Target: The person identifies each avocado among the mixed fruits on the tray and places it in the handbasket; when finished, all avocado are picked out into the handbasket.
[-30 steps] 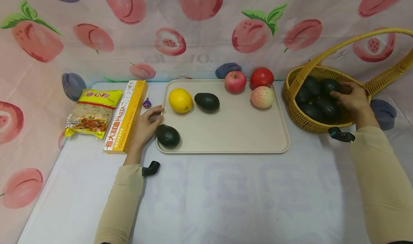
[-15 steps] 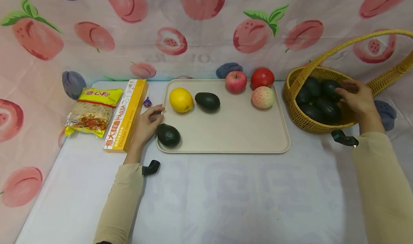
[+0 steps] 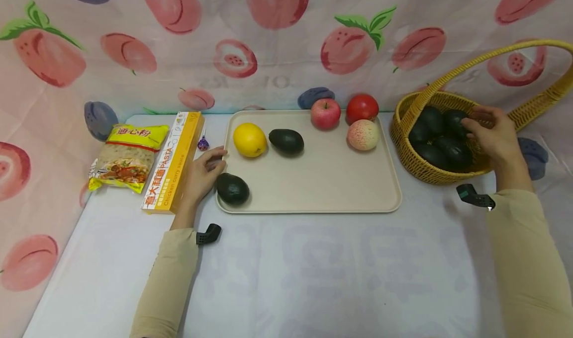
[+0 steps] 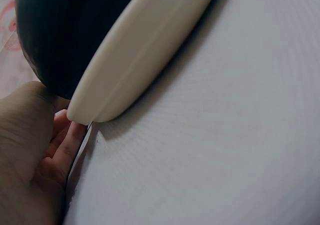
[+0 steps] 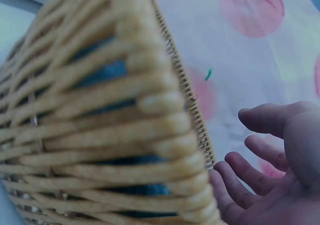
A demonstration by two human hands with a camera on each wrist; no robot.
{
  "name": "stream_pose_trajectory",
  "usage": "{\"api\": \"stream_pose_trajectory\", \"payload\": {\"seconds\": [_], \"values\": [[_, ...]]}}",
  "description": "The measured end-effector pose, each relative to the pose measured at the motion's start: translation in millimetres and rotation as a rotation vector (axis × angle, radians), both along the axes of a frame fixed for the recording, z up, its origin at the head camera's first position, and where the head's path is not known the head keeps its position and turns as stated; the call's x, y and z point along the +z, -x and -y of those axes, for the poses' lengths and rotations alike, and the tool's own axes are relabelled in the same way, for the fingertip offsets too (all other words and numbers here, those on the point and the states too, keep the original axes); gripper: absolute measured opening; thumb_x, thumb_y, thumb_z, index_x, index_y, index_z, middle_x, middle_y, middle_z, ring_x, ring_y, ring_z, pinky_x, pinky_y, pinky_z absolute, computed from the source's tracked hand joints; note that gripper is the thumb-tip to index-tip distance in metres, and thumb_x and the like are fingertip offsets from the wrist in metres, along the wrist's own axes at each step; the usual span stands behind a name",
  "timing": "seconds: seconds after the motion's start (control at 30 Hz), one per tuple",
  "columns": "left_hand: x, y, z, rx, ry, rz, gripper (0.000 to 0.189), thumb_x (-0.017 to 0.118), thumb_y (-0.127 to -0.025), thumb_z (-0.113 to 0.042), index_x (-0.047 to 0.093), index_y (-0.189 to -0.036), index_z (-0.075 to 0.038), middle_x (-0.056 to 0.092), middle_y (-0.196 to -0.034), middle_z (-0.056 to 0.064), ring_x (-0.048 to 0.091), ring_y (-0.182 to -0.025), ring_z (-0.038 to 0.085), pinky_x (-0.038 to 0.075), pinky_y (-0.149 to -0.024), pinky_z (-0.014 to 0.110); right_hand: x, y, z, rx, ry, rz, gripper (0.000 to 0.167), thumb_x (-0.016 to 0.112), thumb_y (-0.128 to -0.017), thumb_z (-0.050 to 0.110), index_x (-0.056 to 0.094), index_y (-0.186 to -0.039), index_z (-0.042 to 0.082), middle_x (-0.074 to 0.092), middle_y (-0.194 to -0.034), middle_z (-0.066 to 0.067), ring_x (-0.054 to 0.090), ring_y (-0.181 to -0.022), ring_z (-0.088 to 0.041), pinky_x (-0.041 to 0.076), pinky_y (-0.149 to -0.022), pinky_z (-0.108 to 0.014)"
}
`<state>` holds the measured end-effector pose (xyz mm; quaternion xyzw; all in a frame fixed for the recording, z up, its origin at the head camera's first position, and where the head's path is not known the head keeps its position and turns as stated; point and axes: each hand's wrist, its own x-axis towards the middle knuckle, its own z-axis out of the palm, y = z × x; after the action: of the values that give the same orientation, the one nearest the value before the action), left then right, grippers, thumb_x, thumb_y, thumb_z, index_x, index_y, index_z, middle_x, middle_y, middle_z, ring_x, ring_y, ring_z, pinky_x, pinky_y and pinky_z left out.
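Observation:
My right hand (image 3: 498, 135) hovers over the right side of a yellow wicker basket (image 3: 440, 179) holding several dark avocados (image 3: 454, 151). In the right wrist view the hand (image 5: 272, 170) holds nothing, its fingers loosely bent beside the basket rim (image 5: 182, 80). My left hand (image 3: 203, 176) rests at the left edge of a beige tray (image 3: 313, 194), fingers relaxed. One avocado (image 3: 233, 189) lies by the tray's front left corner, close to the left thumb. Up close, the left wrist view shows the left fingers (image 4: 65, 145) at the tray rim (image 4: 135, 60), partly hidden by it.
On the tray are a yellow lemon-like fruit (image 3: 249, 140), another avocado (image 3: 286, 142), an apple (image 3: 325, 114), a red round fruit (image 3: 361, 108) and a speckled peach (image 3: 363, 134). Left of it lie a pasta box (image 3: 174, 164), a bag of pasta (image 3: 130, 158) and a purple-wrapped lollipop (image 3: 203, 143).
My right hand has drawn back a little to the right, away from the avocados in the basket. The left hand and the things on the tray have stayed put.

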<state>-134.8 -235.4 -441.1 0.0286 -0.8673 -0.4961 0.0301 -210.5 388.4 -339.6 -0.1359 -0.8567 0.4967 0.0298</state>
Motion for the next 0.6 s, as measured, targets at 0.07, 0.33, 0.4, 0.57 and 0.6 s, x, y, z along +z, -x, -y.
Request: {"api": "stream_pose_trajectory", "payload": {"seconds": [0.07, 0.33, 0.4, 0.57, 0.6], "values": [[0.1, -0.3, 0.0, 0.001, 0.0, -0.008, 0.033, 0.059, -0.093, -0.018, 0.059, -0.126, -0.016, 0.049, -0.143, -0.003, 0.056, -0.12, 0.02, 0.048, -0.102, 0.034, 1.4, -3.2, 2.7, 0.0, -0.004, -0.011, 0.055, 0.061, -0.09, 0.029, 0.041, -0.141, 0.021, 0.047, -0.106, 0.021, 0.048, -0.085, 0.007, 0.048, -0.063, -0.003], [2.9, -2.1, 0.3, -0.004, 0.004, 0.032, 0.034, 0.059, -0.093, -0.021, 0.057, -0.128, -0.02, 0.047, -0.144, -0.006, 0.055, -0.121, 0.018, 0.047, -0.104, 0.034, 7.4, -17.9, 10.9, 0.002, 0.088, -0.081, 0.051, 0.064, -0.088, 0.026, 0.046, -0.135, 0.022, 0.05, -0.106, 0.018, 0.05, -0.089, 0.004, 0.047, -0.065, -0.002], [3.1, -2.0, 0.4, -0.004, 0.005, 0.03, 0.034, 0.058, -0.094, -0.022, 0.057, -0.128, -0.02, 0.047, -0.144, -0.006, 0.055, -0.121, 0.018, 0.047, -0.104, 0.034, 9.2, -21.7, 14.0, 0.01, 0.1, -0.104, 0.049, 0.065, -0.088, 0.024, 0.047, -0.134, 0.022, 0.051, -0.105, 0.017, 0.051, -0.088, 0.004, 0.048, -0.065, -0.002], [3.4, -1.4, -0.2, -0.005, 0.002, 0.024, 0.034, 0.058, -0.094, -0.022, 0.057, -0.128, -0.019, 0.047, -0.144, -0.005, 0.055, -0.121, 0.018, 0.046, -0.105, 0.034, 10.1, -32.8, 23.4, 0.037, 0.092, -0.154, 0.044, 0.064, -0.089, 0.02, 0.05, -0.13, 0.022, 0.053, -0.103, 0.016, 0.052, -0.086, 0.004, 0.047, -0.066, -0.002], [3.3, -1.1, -0.3, -0.005, 0.0, 0.024, 0.034, 0.058, -0.094, -0.022, 0.057, -0.128, -0.019, 0.047, -0.144, -0.005, 0.055, -0.121, 0.018, 0.046, -0.105, 0.034, 9.6, -35.3, 25.2, 0.043, 0.092, -0.161, 0.044, 0.064, -0.089, 0.02, 0.05, -0.13, 0.022, 0.054, -0.103, 0.016, 0.053, -0.086, 0.004, 0.047, -0.067, -0.002]]}}
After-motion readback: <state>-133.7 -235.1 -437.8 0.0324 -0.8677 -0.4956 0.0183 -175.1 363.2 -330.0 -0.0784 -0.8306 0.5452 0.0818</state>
